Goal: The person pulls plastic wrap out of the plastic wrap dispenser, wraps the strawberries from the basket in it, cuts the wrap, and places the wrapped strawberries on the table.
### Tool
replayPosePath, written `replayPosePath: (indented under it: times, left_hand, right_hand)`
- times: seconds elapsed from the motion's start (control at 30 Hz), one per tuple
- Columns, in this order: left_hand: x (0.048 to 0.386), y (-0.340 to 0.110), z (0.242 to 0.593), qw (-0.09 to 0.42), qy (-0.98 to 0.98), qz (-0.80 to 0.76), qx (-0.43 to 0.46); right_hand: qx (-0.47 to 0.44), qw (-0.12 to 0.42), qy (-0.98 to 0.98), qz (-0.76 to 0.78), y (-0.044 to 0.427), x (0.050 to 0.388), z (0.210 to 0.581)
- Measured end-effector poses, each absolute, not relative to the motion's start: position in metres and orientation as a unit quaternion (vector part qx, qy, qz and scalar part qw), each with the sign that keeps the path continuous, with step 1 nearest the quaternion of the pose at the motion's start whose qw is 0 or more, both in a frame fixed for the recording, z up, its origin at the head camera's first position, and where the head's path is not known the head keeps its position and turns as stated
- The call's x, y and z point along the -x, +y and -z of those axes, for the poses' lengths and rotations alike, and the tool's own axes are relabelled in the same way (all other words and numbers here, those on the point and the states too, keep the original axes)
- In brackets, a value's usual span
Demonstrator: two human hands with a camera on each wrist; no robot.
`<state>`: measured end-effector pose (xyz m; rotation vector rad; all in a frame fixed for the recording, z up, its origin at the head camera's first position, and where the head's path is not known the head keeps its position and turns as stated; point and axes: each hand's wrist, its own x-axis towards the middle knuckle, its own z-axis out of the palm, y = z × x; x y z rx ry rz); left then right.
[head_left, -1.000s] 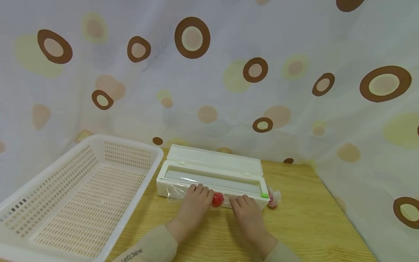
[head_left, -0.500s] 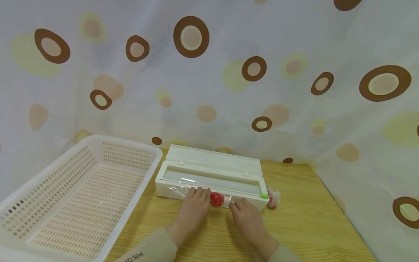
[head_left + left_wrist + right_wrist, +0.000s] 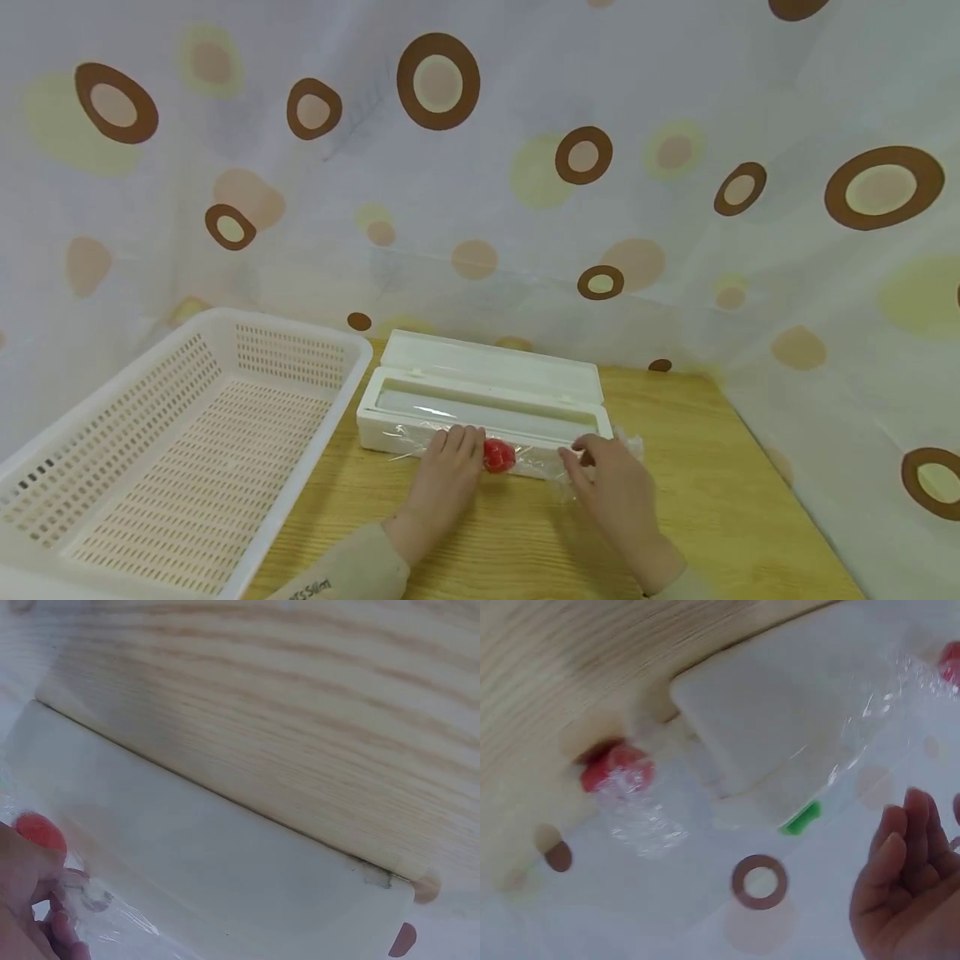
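A white cling film dispenser (image 3: 372, 429) stands with its lid (image 3: 487, 364) raised and a roll of film (image 3: 480, 412) inside. Against its front, my left hand (image 3: 444, 471) pinches cling film (image 3: 112, 922) beside a small red rounded thing (image 3: 498, 456) wrapped in it; its kind is unclear. My right hand (image 3: 617, 492) is at the dispenser's right end, thumb and fingers apart and loosely bent. In the right wrist view this hand (image 3: 911, 885) holds nothing. The dispenser's green slider (image 3: 802, 819) shows there but is hidden in the head view.
A second red thing wrapped in film (image 3: 622, 771) lies by the dispenser's right end, mostly behind my right hand in the head view. A large white slotted basket (image 3: 348, 375) stands left on the wooden table (image 3: 720, 492). A patterned curtain (image 3: 480, 192) hangs behind.
My right hand has let go of the film beside the red thing and moved right, to the dispenser's end. My left hand has stayed in nearly the same place.
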<state>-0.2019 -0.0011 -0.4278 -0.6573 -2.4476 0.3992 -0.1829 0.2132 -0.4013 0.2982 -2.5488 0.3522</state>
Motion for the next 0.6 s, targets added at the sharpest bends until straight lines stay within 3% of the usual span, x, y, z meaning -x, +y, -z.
replayPosePath:
  times: [0.13,0.27,0.4,0.6]
  left_hand:
    - [0.199,0.000,0.426,0.273,-0.919,-0.153,0.242]
    - [0.200,-0.003,0.427,0.289,-0.914,-0.164,0.234]
    - [0.200,-0.002,0.428,0.284,-0.916,-0.158,0.237]
    - [0.199,0.001,0.428,0.281,-0.916,-0.158,0.239]
  right_hand:
    - [0.017,0.084,-0.959,-0.269,0.243,0.181,0.396]
    - [0.043,-0.062,-0.904,-0.421,0.252,0.188,0.409]
    - [0.062,-0.119,-0.820,-0.556,0.249,0.195,0.413]
    - [0.086,-0.100,-0.791,-0.597,0.243,0.198,0.412]
